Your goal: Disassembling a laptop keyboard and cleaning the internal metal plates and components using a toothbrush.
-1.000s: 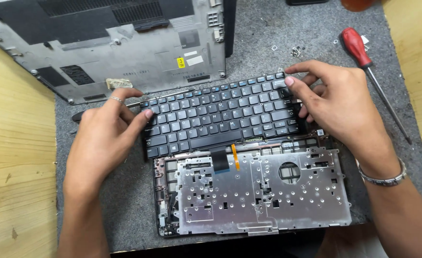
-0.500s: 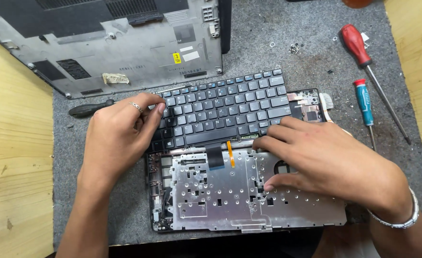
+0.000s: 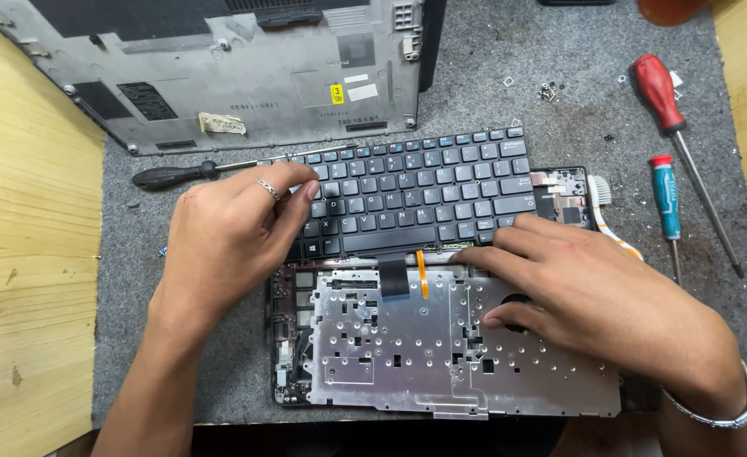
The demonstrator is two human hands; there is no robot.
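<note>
Black keyboard (image 3: 416,196): thin, light, flexible; best gripped by edges.
Left hand (image 3: 229,237): pinched on keyboard's left end.
Right hand (image 3: 593,296): laid open, fingers at lower edge.

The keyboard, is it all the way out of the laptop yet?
Nearly. Already done: the grey bottom cover lies off to the side, and loose screws sit on the mat. In hand: the black keyboard is lifted clear of the metal frame; the left hand holds its left edge and the right hand rests at its lower edge. Left: its ribbon cables apparently still join it to the frame.
</note>
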